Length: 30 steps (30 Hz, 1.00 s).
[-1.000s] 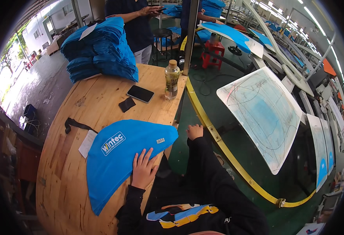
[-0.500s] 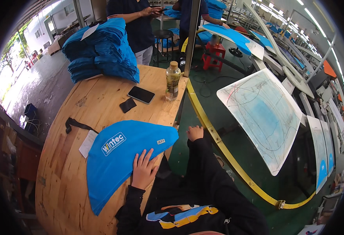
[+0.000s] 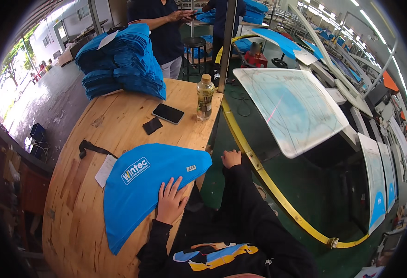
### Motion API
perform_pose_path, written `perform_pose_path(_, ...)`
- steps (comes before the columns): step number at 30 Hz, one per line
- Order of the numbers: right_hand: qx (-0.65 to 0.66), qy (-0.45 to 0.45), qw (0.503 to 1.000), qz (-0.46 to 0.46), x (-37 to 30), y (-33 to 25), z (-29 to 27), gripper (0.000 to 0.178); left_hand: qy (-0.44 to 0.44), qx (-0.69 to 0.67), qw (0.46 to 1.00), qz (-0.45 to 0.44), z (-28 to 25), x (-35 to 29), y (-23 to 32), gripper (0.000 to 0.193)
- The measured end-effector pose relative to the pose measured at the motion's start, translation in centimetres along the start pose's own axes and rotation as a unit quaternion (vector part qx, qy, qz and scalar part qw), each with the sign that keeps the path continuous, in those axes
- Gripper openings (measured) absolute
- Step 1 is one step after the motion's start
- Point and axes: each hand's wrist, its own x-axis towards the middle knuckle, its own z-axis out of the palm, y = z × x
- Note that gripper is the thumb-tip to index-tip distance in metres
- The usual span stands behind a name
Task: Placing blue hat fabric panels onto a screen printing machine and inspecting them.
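Note:
My left hand (image 3: 170, 202) lies flat, fingers spread, on the lower right edge of a blue curved fabric piece (image 3: 138, 194). The piece has a white printed logo and a small pale label, and its pointed right end reaches the table's edge. My right hand (image 3: 232, 159) is beside the table, just left of a curved yellow rail (image 3: 259, 167). Its fingers are slightly bent and apart, with nothing seen in them; whether it touches the rail I cannot tell. A white paper slip (image 3: 105, 170) and a black strap (image 3: 92, 147) stick out past the fabric's left side.
On the wooden table (image 3: 73, 204) stand a tall stack of blue fabric (image 3: 120, 65), a phone (image 3: 168, 113), a black cloth square (image 3: 152, 125) and a drink bottle (image 3: 205, 97). A metal post (image 3: 226, 51) rises at the corner. White printing boards (image 3: 294, 109) hang beyond the rail. Two people stand behind.
The large white board beyond the rail has changed position and tilt, and other boards have shifted. Both my hands and the blue fabric piece stay put.

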Motion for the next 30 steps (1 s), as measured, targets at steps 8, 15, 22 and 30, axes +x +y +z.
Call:
perform_pose_path(8, 0.015, 0.013, 1.0, 0.001, -0.5, -0.2, -0.3, 0.021, 0.001, 0.023, 1.0, 0.005, 0.1, -0.2, 0.2, 0.035)
perform_pose_path(15, 0.048, 0.041, 0.998, -0.022, -2.4, 0.1, -1.4, 0.021, 0.037, 0.028, 0.999, 0.016, -0.1, 0.5, 2.2, 0.042)
perform_pose_path(22, 0.359, 0.088, 0.929, 0.005, -6.1, 0.1, -7.8, 0.02, 0.091, -0.043, 0.993, 0.057, -0.1, 6.8, 7.7, 0.044)
perform_pose_path(30, 0.568, 0.184, 0.796, 0.099, -13.2, 7.9, -19.3, 0.019, 0.15, -0.087, 0.973, 0.149, 1.8, 19.6, 14.8, 0.043)
